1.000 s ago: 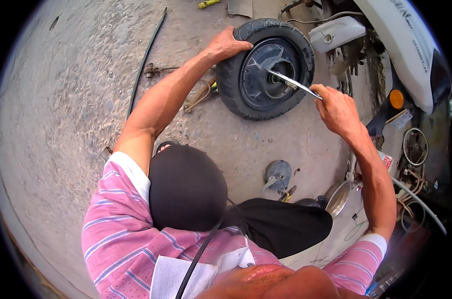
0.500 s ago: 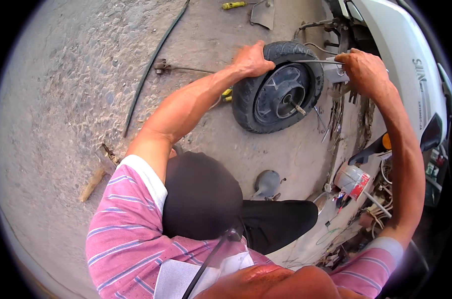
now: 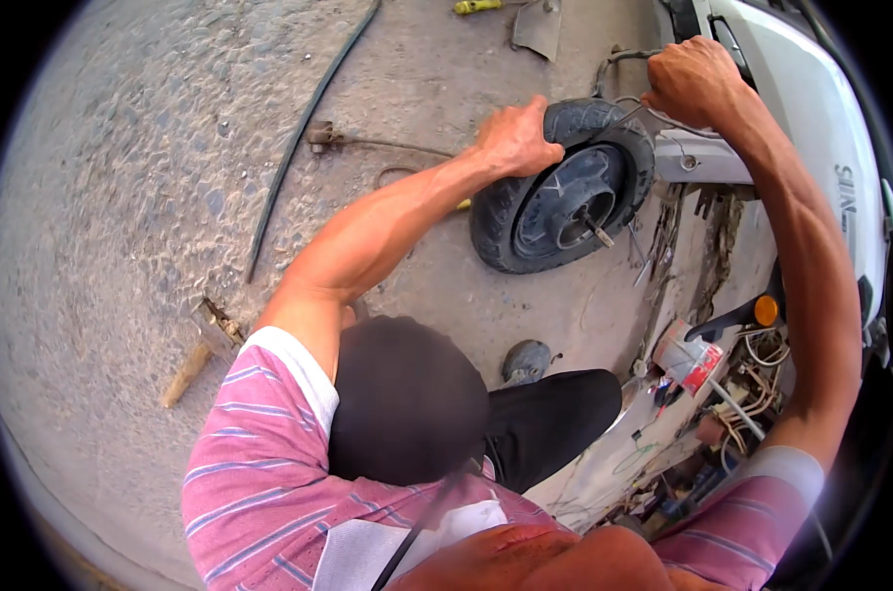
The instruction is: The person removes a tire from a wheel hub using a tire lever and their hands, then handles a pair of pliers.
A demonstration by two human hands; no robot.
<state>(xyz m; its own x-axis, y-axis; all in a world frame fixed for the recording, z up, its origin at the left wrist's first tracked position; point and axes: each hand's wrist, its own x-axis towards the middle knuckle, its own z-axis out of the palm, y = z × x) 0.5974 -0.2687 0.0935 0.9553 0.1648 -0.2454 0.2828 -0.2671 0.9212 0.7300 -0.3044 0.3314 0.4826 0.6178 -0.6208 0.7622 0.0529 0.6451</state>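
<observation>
Gripping: left hand [image 3: 513,140] is clenched over the top of the small black wheel [image 3: 565,192], fingers wrapped onto the tyre tread.
Right hand: right hand [image 3: 695,79] is closed in a fist around a thin metal rod [image 3: 619,118] or cable at the wheel's upper right; exactly which it is, I cannot tell.
Wheel position: standing upright on the concrete floor [image 3: 151,177], just beside the white scooter body [image 3: 811,128], its axle stub pointing out of the hub.
Slip risk: the tyre is round and held only from above, so it could likely roll or tip if the left hand eases off.
Pull risk: a hard tug by the right hand could jerk the rod free and swing it toward the wheel or the left hand.
Snag risk: loose wires [image 3: 752,394] hang from the opened scooter underside near the right forearm and could catch.
Floor clutter: a hammer [image 3: 202,350] and a black hose [image 3: 304,128] lie on the floor well apart, to the left.
</observation>
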